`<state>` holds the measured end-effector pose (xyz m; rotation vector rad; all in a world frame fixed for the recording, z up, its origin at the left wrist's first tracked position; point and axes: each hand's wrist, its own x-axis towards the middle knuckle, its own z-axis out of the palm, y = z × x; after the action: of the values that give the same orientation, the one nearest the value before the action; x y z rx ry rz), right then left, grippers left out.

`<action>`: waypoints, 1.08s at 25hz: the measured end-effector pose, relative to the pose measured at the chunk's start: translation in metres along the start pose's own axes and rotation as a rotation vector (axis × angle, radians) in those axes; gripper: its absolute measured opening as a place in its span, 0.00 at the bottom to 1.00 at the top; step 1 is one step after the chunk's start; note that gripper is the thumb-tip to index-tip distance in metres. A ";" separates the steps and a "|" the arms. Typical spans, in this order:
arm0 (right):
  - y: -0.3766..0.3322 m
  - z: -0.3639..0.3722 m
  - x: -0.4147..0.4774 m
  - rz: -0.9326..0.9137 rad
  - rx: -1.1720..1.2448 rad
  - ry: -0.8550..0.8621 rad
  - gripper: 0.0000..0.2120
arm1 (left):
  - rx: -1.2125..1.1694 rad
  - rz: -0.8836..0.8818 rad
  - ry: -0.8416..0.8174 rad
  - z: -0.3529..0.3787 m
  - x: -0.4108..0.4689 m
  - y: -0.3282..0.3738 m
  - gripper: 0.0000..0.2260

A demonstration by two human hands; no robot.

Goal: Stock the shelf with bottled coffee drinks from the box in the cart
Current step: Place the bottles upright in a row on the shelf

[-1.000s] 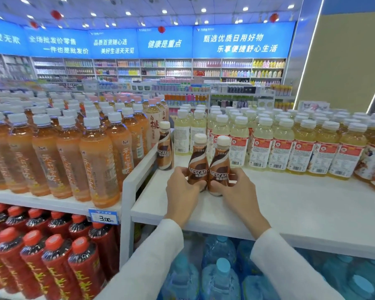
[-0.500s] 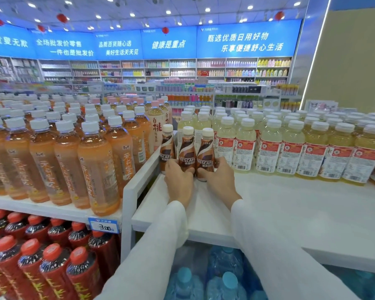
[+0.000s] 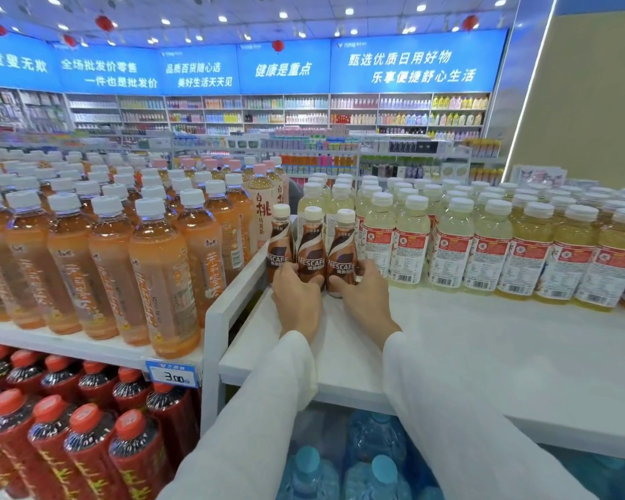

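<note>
"Bottles first: where are the coffee drinks?"

"Three brown coffee bottles (image 3: 311, 243) stand upright in a tight row at the back left corner of the white shelf (image 3: 484, 341), caps on, labels facing forward."

"And the hands?"

"The left hand (image 3: 298, 301) curls round the base of the middle bottle (image 3: 311, 225). The right hand (image 3: 363, 301) wraps the base of the rightmost bottle (image 3: 342, 243), thumb in front and fingers behind. The third bottle (image 3: 279, 240), at the left end, stands just beside the left hand's fingers; whether they touch it I cannot tell. Both sleeves are white."

"What's around them?"

"Pale yellow drinks (image 3: 448, 247) stand in rows just to the right, on the same shelf. Orange tea bottles (image 3: 159, 276) fill the neighbouring shelf to the left, with a price tag (image 3: 172, 375) on its front edge. Red-capped bottles (image 3: 87, 427) stand below those, and blue water bottles (image 3: 340, 470) sit under the white shelf."
</note>
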<state>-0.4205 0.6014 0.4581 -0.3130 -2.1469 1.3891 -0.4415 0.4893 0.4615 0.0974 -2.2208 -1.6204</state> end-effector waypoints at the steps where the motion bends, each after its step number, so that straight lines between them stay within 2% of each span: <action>1: 0.000 0.001 -0.001 -0.005 -0.002 0.000 0.20 | -0.004 -0.002 0.001 0.000 0.000 0.000 0.22; 6: -0.001 0.000 0.000 0.005 -0.006 -0.007 0.24 | -0.019 -0.031 0.010 0.001 0.002 0.000 0.21; 15: 0.003 0.003 -0.003 -0.013 -0.003 0.007 0.25 | -0.044 -0.023 -0.022 -0.004 0.000 -0.004 0.23; 19: 0.005 0.001 -0.001 -0.006 -0.003 -0.007 0.27 | -0.132 0.094 0.062 -0.030 0.013 -0.003 0.17; 21: 0.006 0.002 0.000 -0.004 0.000 -0.012 0.27 | -0.118 0.132 0.087 -0.041 0.030 0.006 0.21; 24: 0.006 0.002 0.000 -0.006 0.004 -0.015 0.27 | 0.002 0.119 -0.040 -0.042 0.048 0.015 0.28; 27: 0.007 0.002 0.000 -0.003 0.011 -0.020 0.28 | 0.042 0.104 -0.121 -0.039 0.048 0.008 0.26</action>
<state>-0.4220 0.6031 0.4512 -0.2929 -2.1546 1.4071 -0.4712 0.4438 0.4921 -0.1065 -2.3092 -1.5624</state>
